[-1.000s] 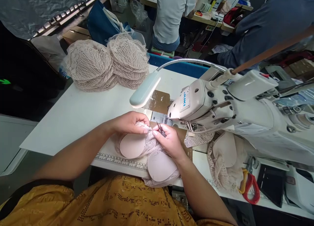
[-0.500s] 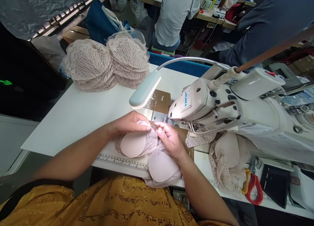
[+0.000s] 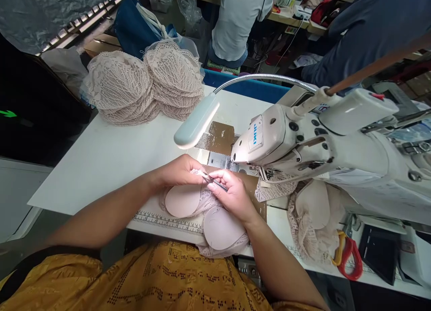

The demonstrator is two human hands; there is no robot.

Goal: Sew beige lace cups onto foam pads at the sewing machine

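A beige lace bra (image 3: 205, 212) lies inside-up on the white table (image 3: 111, 153), its two padded cups facing me. My left hand (image 3: 180, 171) pinches the lace at its top edge, fingers closed. My right hand (image 3: 232, 194) is closed around small thread snips (image 3: 213, 182), whose blades point left at the spot where the left fingers hold the lace. Both hands work just in front of the sewing machine (image 3: 303, 144), under its lamp (image 3: 197, 122).
Two stacks of lace bra cups (image 3: 144, 84) sit at the table's far left. More beige pieces (image 3: 313, 221) lie under the machine arm, with red-handled scissors (image 3: 352, 257) beside them. A ruler strip (image 3: 164, 222) runs along the near edge. Other people sit beyond the table.
The right hand has turned the snips so that the blades now point left toward the lace under the left fingers. The view shifted slightly; the bra stayed in place.
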